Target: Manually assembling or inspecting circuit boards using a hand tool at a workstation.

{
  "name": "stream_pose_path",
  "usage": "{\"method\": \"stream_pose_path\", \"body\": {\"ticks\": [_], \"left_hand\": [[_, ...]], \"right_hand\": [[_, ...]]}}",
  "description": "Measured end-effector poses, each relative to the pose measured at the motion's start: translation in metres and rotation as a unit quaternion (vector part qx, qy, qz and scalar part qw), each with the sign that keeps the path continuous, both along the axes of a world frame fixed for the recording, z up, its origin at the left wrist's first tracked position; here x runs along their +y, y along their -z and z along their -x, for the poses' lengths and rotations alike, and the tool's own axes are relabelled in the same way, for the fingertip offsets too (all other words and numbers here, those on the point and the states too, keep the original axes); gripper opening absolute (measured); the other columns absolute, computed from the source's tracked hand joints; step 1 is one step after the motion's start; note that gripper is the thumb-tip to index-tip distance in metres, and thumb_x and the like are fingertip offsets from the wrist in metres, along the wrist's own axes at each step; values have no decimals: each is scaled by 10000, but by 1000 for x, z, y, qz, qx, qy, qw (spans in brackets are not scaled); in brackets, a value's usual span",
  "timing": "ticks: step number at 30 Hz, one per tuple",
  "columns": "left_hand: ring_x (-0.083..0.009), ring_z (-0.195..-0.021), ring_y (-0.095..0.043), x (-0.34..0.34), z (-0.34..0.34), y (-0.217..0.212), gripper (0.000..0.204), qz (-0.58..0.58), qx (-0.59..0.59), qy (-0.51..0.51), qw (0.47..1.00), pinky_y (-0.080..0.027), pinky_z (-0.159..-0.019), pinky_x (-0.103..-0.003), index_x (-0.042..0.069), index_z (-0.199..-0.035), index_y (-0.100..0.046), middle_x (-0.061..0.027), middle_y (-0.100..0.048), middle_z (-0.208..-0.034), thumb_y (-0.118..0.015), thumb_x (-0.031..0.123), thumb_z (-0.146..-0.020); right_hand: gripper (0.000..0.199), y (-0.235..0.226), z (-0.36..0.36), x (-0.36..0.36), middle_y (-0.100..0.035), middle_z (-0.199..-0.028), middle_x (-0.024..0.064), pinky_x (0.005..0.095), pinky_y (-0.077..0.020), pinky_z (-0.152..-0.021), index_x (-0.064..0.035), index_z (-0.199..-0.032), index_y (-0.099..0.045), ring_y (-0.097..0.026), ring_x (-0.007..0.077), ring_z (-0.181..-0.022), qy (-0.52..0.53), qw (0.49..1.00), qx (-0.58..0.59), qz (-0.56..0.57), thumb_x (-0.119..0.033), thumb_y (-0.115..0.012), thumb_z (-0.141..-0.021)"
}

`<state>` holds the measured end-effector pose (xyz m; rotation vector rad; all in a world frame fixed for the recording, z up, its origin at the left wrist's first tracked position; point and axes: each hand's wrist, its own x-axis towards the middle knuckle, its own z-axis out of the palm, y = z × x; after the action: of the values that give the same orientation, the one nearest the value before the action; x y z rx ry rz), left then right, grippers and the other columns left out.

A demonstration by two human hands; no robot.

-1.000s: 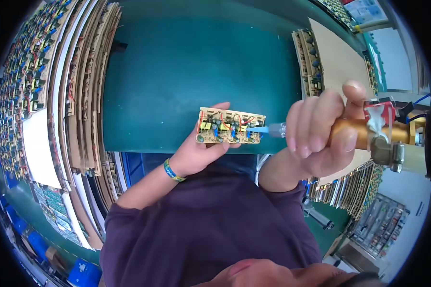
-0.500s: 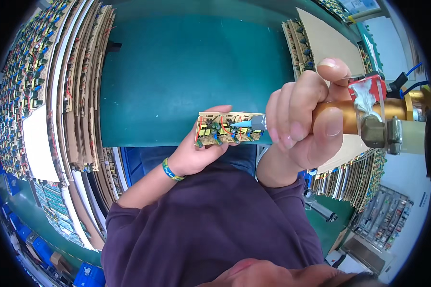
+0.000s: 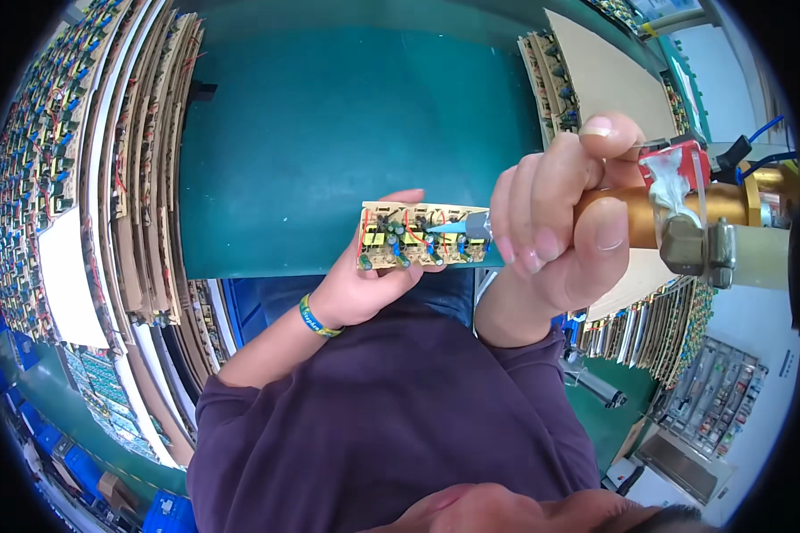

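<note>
Clutching a gold tool [image 3: 724,206], the curled right hand [image 3: 558,209] aims its nozzle [image 3: 453,228] at a circuit board [image 3: 413,245] grasped in the left hand [image 3: 363,284], lettered wristband [image 3: 315,318] behind its fingers.

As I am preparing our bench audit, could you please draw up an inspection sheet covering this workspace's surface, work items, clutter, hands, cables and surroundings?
Surface: smooth green worktop with a few pale specks.
Work items: tan rectangular circuit board with red wires and yellow, green and blue components; gold-coloured cylindrical tool, its pale blue pointed tip over the board, contact unclear.
Clutter: layered board-and-cardboard stack at left; flat tan panel at right.
Hands: left hand holds the board; right hand grips the tool.
Cables: thin blue cables near the tool's rear.
Surroundings: blue containers at lower left.
</note>
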<state>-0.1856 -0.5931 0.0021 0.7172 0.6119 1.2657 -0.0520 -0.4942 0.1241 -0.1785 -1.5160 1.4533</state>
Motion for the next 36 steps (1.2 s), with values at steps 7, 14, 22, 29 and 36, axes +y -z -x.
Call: {"method": "stream_pose_path", "body": {"ticks": [7, 14, 22, 29, 36], "left_hand": [[-208, -1133, -546, 5, 0, -3, 695, -6, -21, 6, 1000, -488, -937, -373, 52, -1425, -179, -105, -488, -1261, -519, -84, -834], [-222, -1170, -519, 3, 1, -5, 705, -20, -14, 15, 1000, -481, -955, -402, 59, -1428, -166, -114, -452, -1291, -532, -71, -839], [-218, -1159, -525, 1, 0, -10, 720, -15, -2, 14, 1000, -484, -948, -386, 62, -1428, -170, -117, -447, -1295, -553, -71, -833], [-206, -1132, -544, 0, 0, -7, 713, -14, -13, 15, 1000, -486, -938, -363, 60, -1423, -183, -114, -483, -1261, -553, -77, -829], [-171, -1077, -562, 1, -2, 3, 661, -20, 27, 4, 999, -480, -919, -328, 44, -1408, -227, -93, -500, -1236, -528, -81, -834]], "right_hand": [[421, 1, -2, 5, -464, -629, 3, 222, -398, -409, 0, -1267, -380, -430, 80, -455, -11, 1000, 13, 5, -243, -516, -952], [401, 1, -3, 3, -473, -631, 7, 225, -403, -409, -3, -1263, -385, -438, 82, -458, -22, 999, 22, 8, -227, -508, -954], [379, 4, -4, 4, -476, -627, 10, 227, -413, -419, -6, -1257, -381, -444, 86, -459, -29, 999, 23, -3, -209, -493, -957], [441, 6, -5, 2, -489, -647, 23, 229, -423, -418, 2, -1289, -344, -451, 93, -466, -29, 999, 38, 7, -233, -506, -954], [573, 3, -1, 5, -491, -681, 35, 227, -421, -413, 17, -1359, -254, -445, 96, -469, -18, 999, 43, -14, -282, -518, -948]]}}
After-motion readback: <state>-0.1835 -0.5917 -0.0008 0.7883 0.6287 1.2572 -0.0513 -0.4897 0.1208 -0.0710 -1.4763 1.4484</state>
